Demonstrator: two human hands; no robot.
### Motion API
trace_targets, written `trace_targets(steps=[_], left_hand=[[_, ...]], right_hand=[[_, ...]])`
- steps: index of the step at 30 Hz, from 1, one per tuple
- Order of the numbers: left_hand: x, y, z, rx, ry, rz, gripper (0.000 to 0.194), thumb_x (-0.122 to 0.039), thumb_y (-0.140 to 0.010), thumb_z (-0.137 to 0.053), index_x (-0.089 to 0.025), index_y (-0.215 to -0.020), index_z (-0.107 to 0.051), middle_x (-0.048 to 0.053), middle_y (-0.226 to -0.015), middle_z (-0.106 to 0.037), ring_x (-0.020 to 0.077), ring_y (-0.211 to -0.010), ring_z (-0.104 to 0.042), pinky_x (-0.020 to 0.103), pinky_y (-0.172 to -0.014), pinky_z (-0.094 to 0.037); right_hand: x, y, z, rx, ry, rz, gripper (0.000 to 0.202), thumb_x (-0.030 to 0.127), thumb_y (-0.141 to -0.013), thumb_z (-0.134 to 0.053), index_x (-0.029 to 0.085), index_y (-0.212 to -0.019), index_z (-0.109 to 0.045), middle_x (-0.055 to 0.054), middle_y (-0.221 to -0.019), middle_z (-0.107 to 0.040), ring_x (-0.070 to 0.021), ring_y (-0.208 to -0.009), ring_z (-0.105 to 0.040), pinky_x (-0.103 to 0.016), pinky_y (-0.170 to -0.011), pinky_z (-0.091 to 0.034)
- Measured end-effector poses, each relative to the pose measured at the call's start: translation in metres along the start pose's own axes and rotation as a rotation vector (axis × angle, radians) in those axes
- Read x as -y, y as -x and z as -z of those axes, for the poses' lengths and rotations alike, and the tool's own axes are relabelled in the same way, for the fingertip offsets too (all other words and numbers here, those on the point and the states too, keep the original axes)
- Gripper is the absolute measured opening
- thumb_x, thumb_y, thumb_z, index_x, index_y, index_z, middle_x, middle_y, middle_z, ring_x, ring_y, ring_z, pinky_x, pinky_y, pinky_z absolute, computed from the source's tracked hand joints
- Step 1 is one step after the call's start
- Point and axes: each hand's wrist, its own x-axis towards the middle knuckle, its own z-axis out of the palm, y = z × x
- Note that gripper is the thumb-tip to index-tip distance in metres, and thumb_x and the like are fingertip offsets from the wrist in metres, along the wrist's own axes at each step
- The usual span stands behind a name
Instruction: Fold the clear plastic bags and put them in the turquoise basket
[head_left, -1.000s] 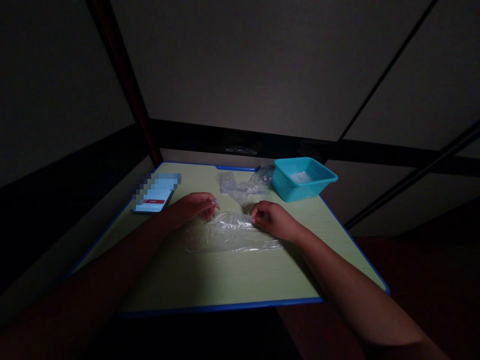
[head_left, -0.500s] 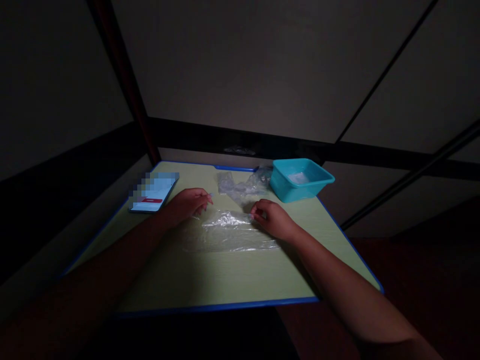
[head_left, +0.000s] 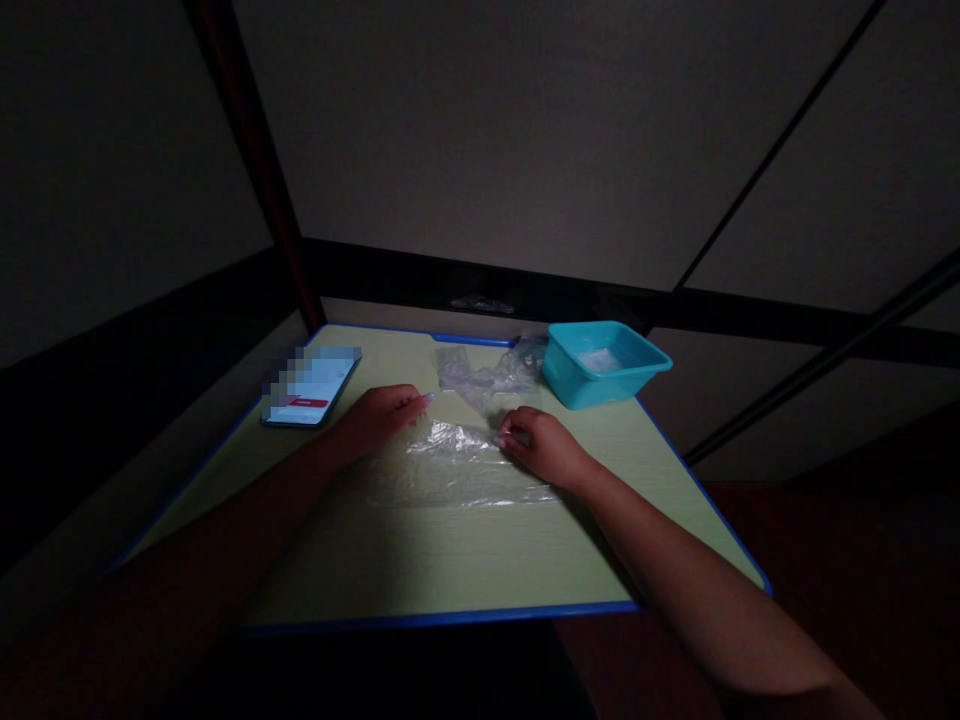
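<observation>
A clear plastic bag [head_left: 465, 475] lies flat and creased across the middle of the table. My right hand [head_left: 547, 447] pinches its upper edge between thumb and fingertips. At the bag's upper left, my left hand [head_left: 386, 415] is closed, thumb pressed to the fingers, on what looks like the same edge; the exact contact is partly hidden. Beyond both hands lie more crumpled clear plastic bags [head_left: 487, 378].
A turquoise plastic basket [head_left: 600, 385] with something pale inside stands at the back right. On the left a tablet or phone [head_left: 311, 390] lies with its screen lit. The pale table [head_left: 450, 570] has a blue rim, and a panelled wall rises behind it.
My left hand's fingers have come together from a looser spread at the bag's edge. The right hand keeps its pinch almost in place. The whole view has shifted slightly.
</observation>
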Motion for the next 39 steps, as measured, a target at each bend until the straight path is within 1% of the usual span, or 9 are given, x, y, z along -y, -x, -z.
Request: trace_targets(steps=[6, 12, 17, 22, 26, 29, 31, 35, 39], left_hand=[[-0.002, 0.002, -0.003, 0.024, -0.006, -0.030, 0.036, -0.050, -0.081, -0.045, -0.019, -0.068, -0.058, -0.002, -0.061, -0.057, 0.0145, -0.060, -0.051, 0.025, -0.057, -0.037], [-0.001, 0.002, -0.005, 0.058, 0.055, -0.035, 0.032, -0.048, -0.078, -0.052, -0.018, -0.070, -0.059, -0.002, -0.063, -0.057, 0.0140, -0.061, -0.051, 0.024, -0.057, -0.037], [-0.006, 0.002, -0.002, 0.077, 0.036, -0.035, 0.037, -0.051, -0.075, -0.051, -0.019, -0.057, -0.049, -0.004, -0.054, -0.046, 0.0121, -0.055, -0.043, 0.024, -0.054, -0.032], [-0.009, 0.001, 0.002, 0.074, 0.015, -0.030, 0.042, -0.053, -0.074, -0.049, -0.020, -0.050, -0.040, -0.005, -0.050, -0.039, 0.0116, -0.052, -0.039, 0.024, -0.052, -0.029], [-0.008, 0.001, 0.001, 0.094, -0.008, -0.022, 0.044, -0.054, -0.074, -0.048, -0.020, -0.048, -0.039, -0.005, -0.048, -0.038, 0.0116, -0.050, -0.038, 0.024, -0.050, -0.028], [-0.006, 0.000, 0.001, 0.108, -0.030, -0.034, 0.047, -0.055, -0.075, -0.048, -0.020, -0.045, -0.039, -0.005, -0.046, -0.036, 0.0112, -0.048, -0.037, 0.024, -0.050, -0.028], [-0.006, 0.000, 0.001, 0.123, -0.037, -0.051, 0.048, -0.055, -0.076, -0.049, -0.020, -0.044, -0.040, -0.004, -0.046, -0.037, 0.0110, -0.048, -0.038, 0.024, -0.050, -0.029], [-0.004, 0.000, 0.001, 0.149, -0.009, -0.134, 0.046, -0.054, -0.077, -0.050, -0.020, -0.046, -0.043, -0.002, -0.054, -0.048, 0.0127, -0.056, -0.046, 0.025, -0.057, -0.036], [-0.001, -0.002, 0.000, 0.121, -0.017, -0.208, 0.046, -0.053, -0.079, -0.049, -0.020, -0.047, -0.044, 0.001, -0.061, -0.053, 0.0157, -0.065, -0.052, 0.027, -0.068, -0.040]], right_hand=[[-0.001, 0.000, 0.000, -0.017, 0.016, -0.002, 0.002, 0.015, -0.079, -0.063, 0.017, -0.080, -0.063, -0.005, -0.082, -0.064, -0.0156, -0.074, -0.057, -0.025, -0.068, -0.041], [-0.002, -0.001, -0.002, -0.030, 0.002, -0.004, 0.007, 0.012, -0.080, -0.060, 0.017, -0.077, -0.063, -0.005, -0.080, -0.065, -0.0155, -0.072, -0.058, -0.024, -0.067, -0.040], [0.002, 0.001, 0.002, -0.039, 0.017, -0.038, 0.008, 0.013, -0.081, -0.057, 0.017, -0.079, -0.063, -0.006, -0.082, -0.067, -0.0169, -0.073, -0.059, -0.025, -0.067, -0.038], [0.005, 0.003, 0.008, -0.041, 0.014, -0.071, 0.008, 0.014, -0.081, -0.057, 0.017, -0.080, -0.063, -0.004, -0.081, -0.068, -0.0156, -0.070, -0.058, -0.025, -0.066, -0.036], [0.006, 0.004, 0.008, -0.028, -0.011, -0.055, 0.005, 0.017, -0.081, -0.059, 0.017, -0.079, -0.064, -0.003, -0.079, -0.068, -0.0151, -0.068, -0.057, -0.024, -0.064, -0.035], [0.007, 0.004, 0.008, -0.018, -0.037, -0.042, 0.005, 0.016, -0.080, -0.060, 0.018, -0.078, -0.064, -0.003, -0.079, -0.068, -0.0157, -0.071, -0.058, -0.025, -0.066, -0.037], [0.008, 0.004, 0.007, -0.013, -0.055, -0.028, 0.004, 0.016, -0.079, -0.060, 0.018, -0.078, -0.064, -0.004, -0.081, -0.069, -0.0163, -0.074, -0.060, -0.025, -0.069, -0.038], [0.010, 0.005, 0.008, 0.000, -0.057, -0.009, 0.003, 0.017, -0.080, -0.061, 0.017, -0.079, -0.064, -0.005, -0.084, -0.069, -0.0169, -0.077, -0.060, -0.026, -0.071, -0.040], [0.010, 0.005, 0.008, -0.004, -0.039, 0.006, 0.005, 0.015, -0.081, -0.060, 0.017, -0.079, -0.064, -0.005, -0.082, -0.069, -0.0159, -0.072, -0.058, -0.025, -0.066, -0.038]])
